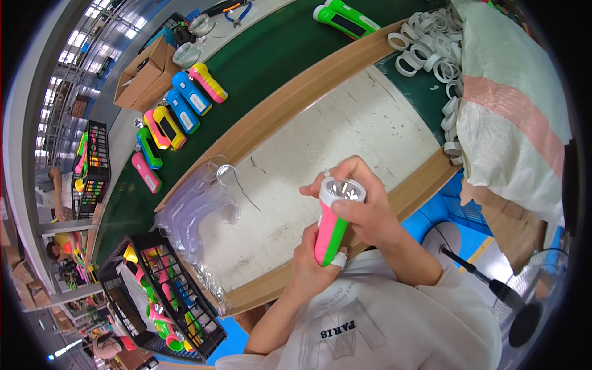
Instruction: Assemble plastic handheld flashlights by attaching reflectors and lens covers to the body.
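Note:
A pink and green flashlight (333,231) is tilted in front of my body, its clear lens facing up inside a white ring. My left hand (309,269) is closed round the lower handle. At the head end, my right hand (369,208) grips the white ring (331,192), thumb on the near side and fingers curled round the far side. Part of the handle is hidden by my left fingers. Beyond both hands lies a scuffed white work surface (283,166) with raised brown edges.
Loose white rings (425,49) lie at the far right beside a white woven sack (512,105). Clear plastic lens cups (197,209) are stacked at the left. Finished-looking flashlights (183,111) rest on the green belt (259,77). A black crate (213,336) holds coloured parts.

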